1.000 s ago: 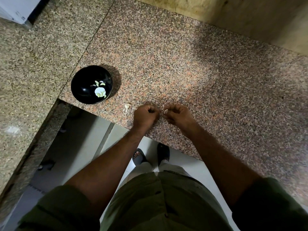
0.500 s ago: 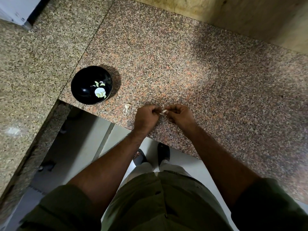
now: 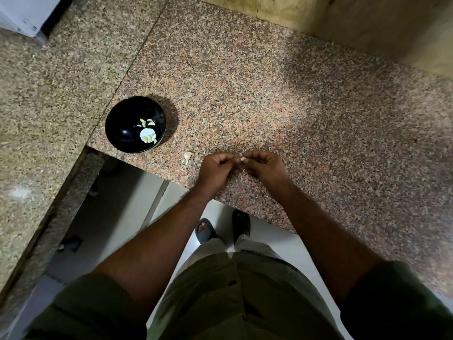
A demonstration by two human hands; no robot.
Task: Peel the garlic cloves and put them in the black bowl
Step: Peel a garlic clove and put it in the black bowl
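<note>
Nearest, an olive-green garment, and below it two dark slide sandals (image 3: 241,225) on pale floor tile.
Next, the left hand (image 3: 215,168) and right hand (image 3: 263,166), fingers curled, meeting fingertip to fingertip just above the front edge of the speckled pink-brown granite counter (image 3: 269,94). Between them a pale garlic clove (image 3: 242,159), small and rounded, pinched from both sides; only a sliver shows, so how much skin remains cannot be told.
Just left of the left hand, apart from it: a whitish unpeeled garlic piece (image 3: 187,157) with papery skin, lying on the counter near the edge.
Further left and beyond: the black bowl (image 3: 135,124), round and glossy, standing at the counter's corner, holding several pale yellow-green peeled cloves (image 3: 147,136).
Left of the bowl, a grey-beige granite slab (image 3: 49,94) joined by a dark seam.
Farthest, a tan wall (image 3: 355,18).
</note>
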